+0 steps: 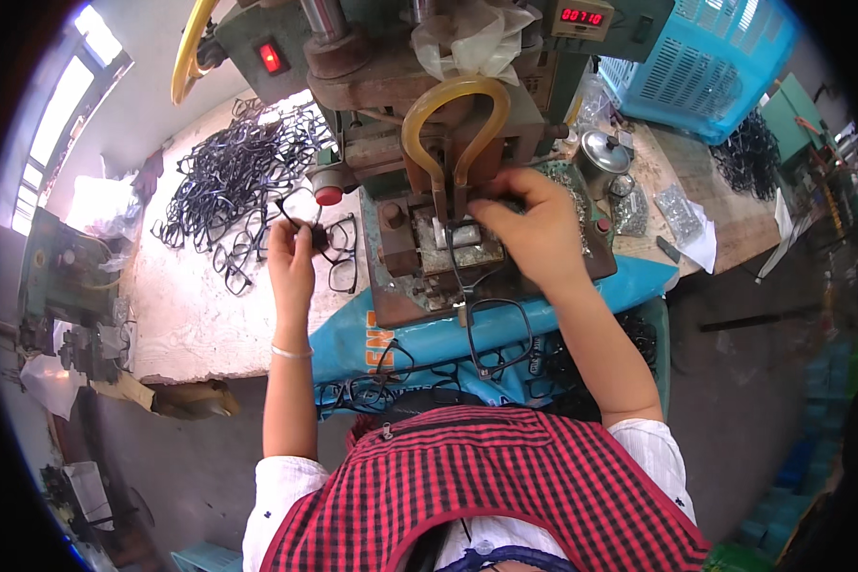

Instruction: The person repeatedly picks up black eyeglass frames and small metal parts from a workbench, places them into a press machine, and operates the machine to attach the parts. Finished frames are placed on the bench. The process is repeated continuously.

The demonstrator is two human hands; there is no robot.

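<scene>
My left hand (293, 257) is closed in a pinch on a dark eyeglass frame (342, 267), held over the table to the left of the press. At the press (391, 162), my right hand (536, 227) reaches in from the right, thumb and fingertips drawn together beside the lower end of a bent yellow tube (411, 133). What those fingertips grip, if anything, is hidden. Below them, another black eyeglass frame (530, 336) hangs out of the metal fixture (433, 259) toward me, with one rim over the blue plastic sheet (353, 334).
A large tangled heap of dark eyeglass frames (234, 172) covers the table's left side. A red button (328, 195) sticks out at the press's left. To the right stand a lidded metal pot (602, 153), bags of small parts (679, 212) and a blue crate (701, 67). More frames lie below the press.
</scene>
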